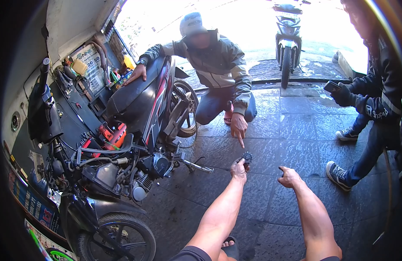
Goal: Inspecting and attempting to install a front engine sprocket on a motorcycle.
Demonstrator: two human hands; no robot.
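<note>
My left hand holds up a small dark toothed sprocket, pinched between thumb and fingers. To its right my right hand hangs over the floor, index finger stretched out and the other fingers curled. I see nothing in it. A crouching person's pointing hand reaches down just above the sprocket, close to it. Left of my hands stands a partly stripped motorcycle, its engine and frame bare. That person's other hand rests on its black seat.
A person in dark clothes stands at the right with a phone. A second motorcycle is parked at the far doorway. Tools and bottles crowd the bench behind the stripped motorcycle. Its side stand juts over the stone-tiled floor.
</note>
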